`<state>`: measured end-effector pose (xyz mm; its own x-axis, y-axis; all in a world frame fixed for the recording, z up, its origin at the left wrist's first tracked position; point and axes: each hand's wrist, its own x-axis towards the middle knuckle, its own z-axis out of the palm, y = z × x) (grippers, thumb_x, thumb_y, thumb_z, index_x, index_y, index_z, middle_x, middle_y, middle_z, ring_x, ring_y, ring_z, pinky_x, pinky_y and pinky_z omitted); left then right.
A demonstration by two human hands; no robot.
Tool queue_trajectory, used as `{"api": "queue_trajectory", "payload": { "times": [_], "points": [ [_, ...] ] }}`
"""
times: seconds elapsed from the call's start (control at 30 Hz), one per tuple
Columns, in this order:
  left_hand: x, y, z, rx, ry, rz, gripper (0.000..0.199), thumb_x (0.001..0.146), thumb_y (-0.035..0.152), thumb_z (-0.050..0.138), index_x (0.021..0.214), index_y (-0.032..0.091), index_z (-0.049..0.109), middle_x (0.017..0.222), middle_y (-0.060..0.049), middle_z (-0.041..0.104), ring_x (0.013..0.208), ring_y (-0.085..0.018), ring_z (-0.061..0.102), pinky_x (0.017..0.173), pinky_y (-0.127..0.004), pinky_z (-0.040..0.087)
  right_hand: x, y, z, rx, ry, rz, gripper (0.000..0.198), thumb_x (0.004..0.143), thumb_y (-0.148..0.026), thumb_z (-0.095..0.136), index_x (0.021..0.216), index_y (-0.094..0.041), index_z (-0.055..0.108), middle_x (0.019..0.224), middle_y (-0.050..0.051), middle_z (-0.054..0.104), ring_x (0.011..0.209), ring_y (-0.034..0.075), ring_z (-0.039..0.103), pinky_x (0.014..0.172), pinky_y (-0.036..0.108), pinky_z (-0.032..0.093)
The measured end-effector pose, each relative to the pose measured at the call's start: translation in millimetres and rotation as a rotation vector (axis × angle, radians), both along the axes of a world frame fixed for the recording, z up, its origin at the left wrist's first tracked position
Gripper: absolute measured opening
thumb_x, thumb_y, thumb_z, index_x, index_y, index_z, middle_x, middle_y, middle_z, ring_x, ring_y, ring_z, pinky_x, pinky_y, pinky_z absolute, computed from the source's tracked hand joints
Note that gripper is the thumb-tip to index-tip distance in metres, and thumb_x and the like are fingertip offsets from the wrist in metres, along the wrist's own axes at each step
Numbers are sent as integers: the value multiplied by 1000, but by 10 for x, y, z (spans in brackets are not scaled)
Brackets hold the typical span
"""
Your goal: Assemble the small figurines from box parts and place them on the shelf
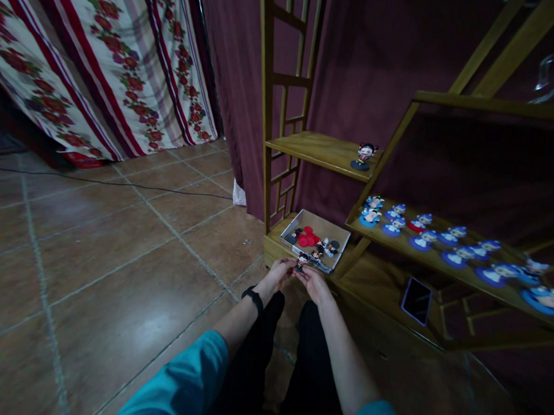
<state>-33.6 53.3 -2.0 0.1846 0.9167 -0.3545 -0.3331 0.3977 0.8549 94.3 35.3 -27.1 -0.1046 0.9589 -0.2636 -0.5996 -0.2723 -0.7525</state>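
Observation:
Between my two hands, just in front of a cardboard box, is a small figurine with dark hair. My left hand has its fingers closed on the figurine's left side. From the other side my right hand grips the same figurine near its dark base. The box stands on the lowest shelf and holds several red discs, dark discs and more small figurines. The fingertips are small in view, so their exact grip is hard to make out.
A similar figurine stands on the upper wooden shelf. Several blue-and-white figurines line the shelf at right. Below them lies a phone. A cable crosses the tiled floor towards a floral curtain.

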Motion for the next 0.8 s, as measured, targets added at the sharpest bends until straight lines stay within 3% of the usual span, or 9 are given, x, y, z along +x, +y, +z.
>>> {"api": "queue_trajectory", "payload": {
  "times": [0.3,0.47,0.8],
  "points": [
    [-4,-82,49,192,64,-95,48,51,8,71,98,12,60,68,-1,61,56,-7,52,57,-20,40,4,-6,-8,-1,19,-70,15,63,-10,64,76,-17,63,84,2,69,83,14,63,79,28,50],
    [19,-89,48,274,101,-70,46,46,8,74,91,12,62,73,-1,63,64,-10,54,66,-21,40,10,-17,5,-30,3,-82,16,63,-10,63,77,-18,63,81,2,69,78,12,63,76,25,50],
    [9,-116,80,265,83,-72,43,46,11,74,88,13,64,72,0,64,65,-11,54,68,-23,40,25,-33,7,-3,7,-73,18,64,-7,61,78,-17,64,87,3,68,84,14,63,81,29,49]
  ]
}}
